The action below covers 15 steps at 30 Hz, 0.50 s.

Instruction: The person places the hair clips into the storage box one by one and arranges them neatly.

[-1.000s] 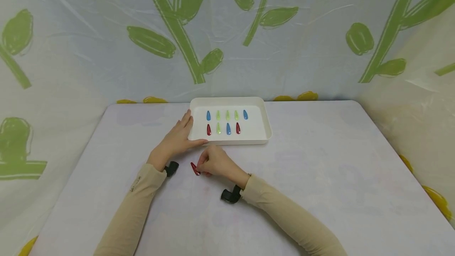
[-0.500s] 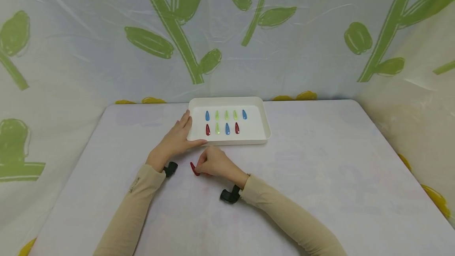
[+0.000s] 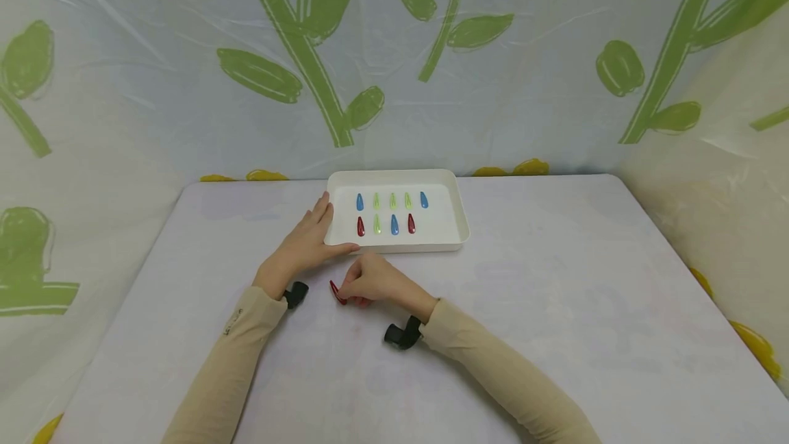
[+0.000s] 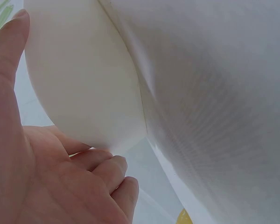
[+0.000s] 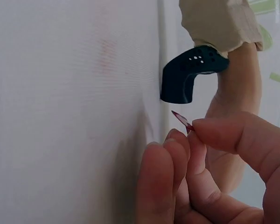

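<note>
Between its thumb and index finger my right hand [image 3: 374, 278] pinches a red snap hair clip [image 3: 336, 292], over the table just in front of the tray. The clip's pointed end sticks out past the fingertips in the right wrist view [image 5: 181, 118]. My left hand [image 3: 303, 242] rests against the near left corner of a white tray [image 3: 434, 247], its thumb along the front wall and fingers along the left side. Two rows of snap clips lie in the tray: blue and green clips [image 3: 392, 201] behind, red, green and blue ones [image 3: 394, 225] in front.
The tray stands near the back edge of a white-covered table [image 3: 555, 293]. Behind it hangs a sheet [image 3: 524, 101] with green leaf prints. Black wrist mounts [image 3: 403, 333] sit under both wrists, close to the tabletop.
The red clip has turned a little in my right fingers and shows narrower. My left hand and the tray keep their place, as do the clips inside it.
</note>
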{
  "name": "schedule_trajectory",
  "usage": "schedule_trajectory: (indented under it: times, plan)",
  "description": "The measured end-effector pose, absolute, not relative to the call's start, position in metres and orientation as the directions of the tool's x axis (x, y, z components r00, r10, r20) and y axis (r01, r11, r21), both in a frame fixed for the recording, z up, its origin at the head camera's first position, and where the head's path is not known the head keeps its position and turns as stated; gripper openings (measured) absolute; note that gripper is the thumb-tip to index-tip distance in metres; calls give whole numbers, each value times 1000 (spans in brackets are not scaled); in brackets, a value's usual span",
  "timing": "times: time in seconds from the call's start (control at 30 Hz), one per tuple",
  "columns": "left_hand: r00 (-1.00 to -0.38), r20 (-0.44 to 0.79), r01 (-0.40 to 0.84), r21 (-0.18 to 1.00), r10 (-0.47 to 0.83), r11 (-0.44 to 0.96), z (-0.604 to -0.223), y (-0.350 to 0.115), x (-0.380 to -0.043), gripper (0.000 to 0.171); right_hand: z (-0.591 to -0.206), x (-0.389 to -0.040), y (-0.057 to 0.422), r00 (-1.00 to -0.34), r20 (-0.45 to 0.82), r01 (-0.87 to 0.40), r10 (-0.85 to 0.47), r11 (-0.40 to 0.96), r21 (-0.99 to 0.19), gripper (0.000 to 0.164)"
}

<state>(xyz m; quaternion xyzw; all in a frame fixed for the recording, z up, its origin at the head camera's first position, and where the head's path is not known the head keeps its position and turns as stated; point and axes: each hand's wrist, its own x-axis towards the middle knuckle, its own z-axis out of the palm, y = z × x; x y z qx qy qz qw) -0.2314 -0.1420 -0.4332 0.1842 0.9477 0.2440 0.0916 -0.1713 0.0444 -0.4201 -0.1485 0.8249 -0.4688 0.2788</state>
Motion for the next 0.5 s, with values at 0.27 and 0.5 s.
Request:
schedule_trajectory:
  times: [0.27, 0.5]
  plan:
    - [-914, -62, 319, 501, 401, 804, -434, -142, -231, 120, -412, -177, 55, -795, -276, -20, -541, 477, -878, 15]
    - [-910, -68, 327, 490, 410, 808, -433, -143, -231, 119, -396, -184, 65, -809, -253, 15, -531, 411, -911, 13]
